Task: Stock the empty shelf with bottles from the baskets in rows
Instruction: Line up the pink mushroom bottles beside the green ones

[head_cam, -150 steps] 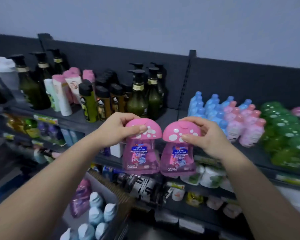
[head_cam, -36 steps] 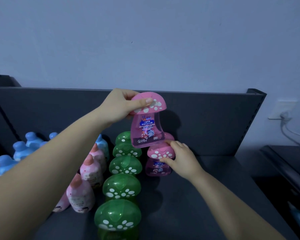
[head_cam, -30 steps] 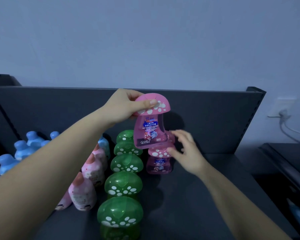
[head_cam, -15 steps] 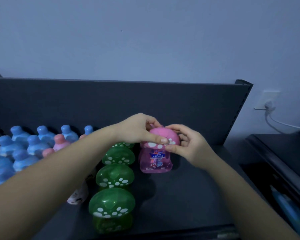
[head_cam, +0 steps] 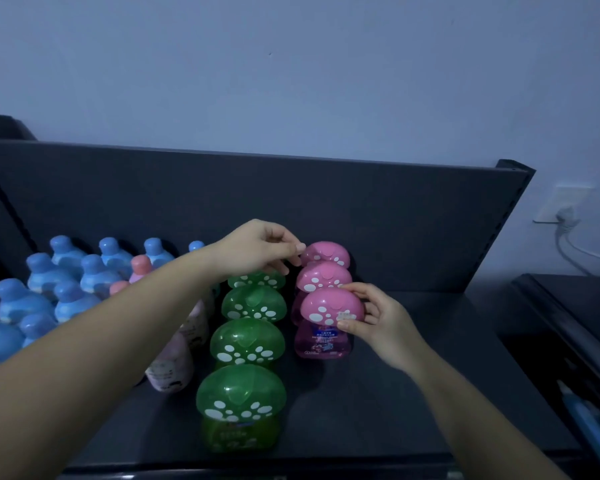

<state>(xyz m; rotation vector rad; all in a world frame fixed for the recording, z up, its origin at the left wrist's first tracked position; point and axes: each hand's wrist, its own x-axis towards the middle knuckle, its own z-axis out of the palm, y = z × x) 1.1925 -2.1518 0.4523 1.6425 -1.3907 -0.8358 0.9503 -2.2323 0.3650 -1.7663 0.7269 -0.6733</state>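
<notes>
Pink bottle (head_cam: 326,308), cap pinched by right hand (head_cam: 385,323), risked toppling the row (head_cam: 321,276) behind if shoved; left hand's (head_cam: 257,249) grip unclear.

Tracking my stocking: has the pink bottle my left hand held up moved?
Yes. The pink bottle came down from the back panel rim to the shelf, fronting its row.

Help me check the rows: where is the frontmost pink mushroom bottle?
In the head view, the frontmost pink mushroom bottle stands right of centre on the shelf, right of the green mushroom bottles, its cap held by the right hand.
</notes>
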